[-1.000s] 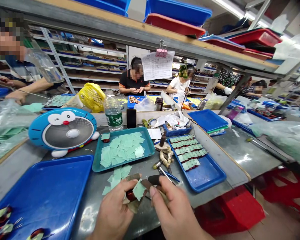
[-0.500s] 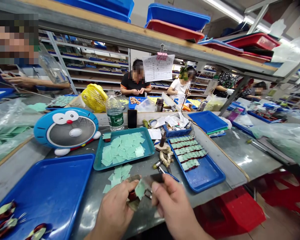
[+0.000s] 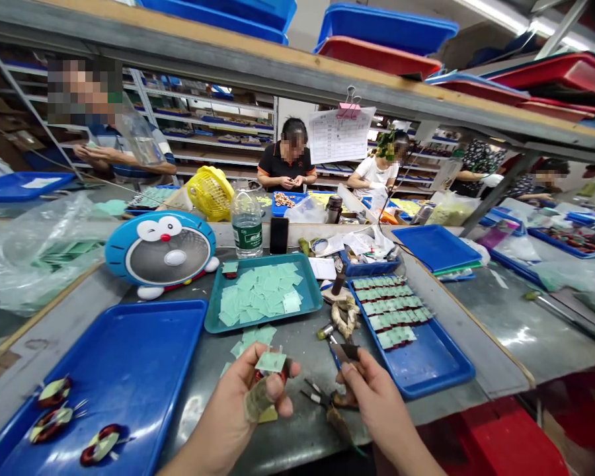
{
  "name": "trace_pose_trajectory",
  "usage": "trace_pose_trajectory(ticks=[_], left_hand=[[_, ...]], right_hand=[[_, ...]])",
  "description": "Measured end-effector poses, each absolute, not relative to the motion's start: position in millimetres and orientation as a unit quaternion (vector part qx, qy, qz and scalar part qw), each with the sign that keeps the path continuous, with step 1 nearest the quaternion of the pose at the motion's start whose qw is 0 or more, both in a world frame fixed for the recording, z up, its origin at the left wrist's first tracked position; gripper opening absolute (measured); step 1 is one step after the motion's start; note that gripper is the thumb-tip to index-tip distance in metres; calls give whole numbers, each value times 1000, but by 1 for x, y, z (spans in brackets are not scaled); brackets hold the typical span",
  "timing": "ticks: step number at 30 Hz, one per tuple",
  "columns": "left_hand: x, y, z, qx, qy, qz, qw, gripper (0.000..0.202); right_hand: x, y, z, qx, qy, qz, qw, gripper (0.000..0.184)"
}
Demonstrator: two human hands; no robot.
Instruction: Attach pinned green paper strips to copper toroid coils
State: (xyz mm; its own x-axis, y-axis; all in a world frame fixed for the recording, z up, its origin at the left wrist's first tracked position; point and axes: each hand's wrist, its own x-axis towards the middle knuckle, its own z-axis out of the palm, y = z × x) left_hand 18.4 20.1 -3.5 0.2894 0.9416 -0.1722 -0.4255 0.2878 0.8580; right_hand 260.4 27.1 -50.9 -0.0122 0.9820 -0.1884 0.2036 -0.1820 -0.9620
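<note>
My left hand (image 3: 242,403) is closed round a small wound coil with a pale green square card (image 3: 270,361) seated on top of it. My right hand (image 3: 371,400) has drawn apart to the right and pinches a dark tool (image 3: 348,352) near the corner of the right blue tray (image 3: 429,360). That tray carries rows of finished green-topped coils (image 3: 389,309). A teal tray (image 3: 262,294) full of loose green cards lies just beyond my hands, with a few cards (image 3: 252,337) spilled on the bench. The large blue tray (image 3: 123,370) at my left holds three wound coils (image 3: 54,416).
A round blue cartoon-cat fan (image 3: 161,248), a water bottle (image 3: 246,221) and a black phone (image 3: 279,235) stand behind the teal tray. Small pliers (image 3: 317,395) lie on the bench between my hands. Other people work at the benches beyond. Red and blue trays sit on the overhead shelf.
My hands, together on the coil before, have separated: the left keeps the coil with its card, the right has pulled away rightward with the dark tool. The view has shifted left.
</note>
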Motion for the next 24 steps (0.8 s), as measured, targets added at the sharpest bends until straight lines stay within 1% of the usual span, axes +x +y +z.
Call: trace_pose_trajectory(ticks=[7,10,13,14,17,19,20,22,24], left_hand=[[14,19,-5,323,354,481,734,58],[11,18,-8,328,362,484,726,57],[10,18,-9,339,390,486,705,55],[10,18,-9,339,407,489,693,55],[11,20,-5,330,465,498,653,55],[10,21,-2,332,491,491,638,56],[9,22,-1,334,497,489,635,56],[7,22,0,331,499,493,632,55],[4,21,-1,322,495,504,630,53]], right_hand=[[280,73,-79,-653,-599,312,343,29],[283,88,-83,-659,-634,227,335,35],[281,75,-88,-645,-667,158,337,43],[280,64,-92,-632,-683,154,333,43],[276,26,-116,-567,-755,165,283,30],[276,7,-136,-541,-804,107,222,32],[276,2,-145,-547,-806,101,202,35],[277,0,-156,-570,-791,123,183,35],[280,4,-156,-576,-779,167,186,31]])
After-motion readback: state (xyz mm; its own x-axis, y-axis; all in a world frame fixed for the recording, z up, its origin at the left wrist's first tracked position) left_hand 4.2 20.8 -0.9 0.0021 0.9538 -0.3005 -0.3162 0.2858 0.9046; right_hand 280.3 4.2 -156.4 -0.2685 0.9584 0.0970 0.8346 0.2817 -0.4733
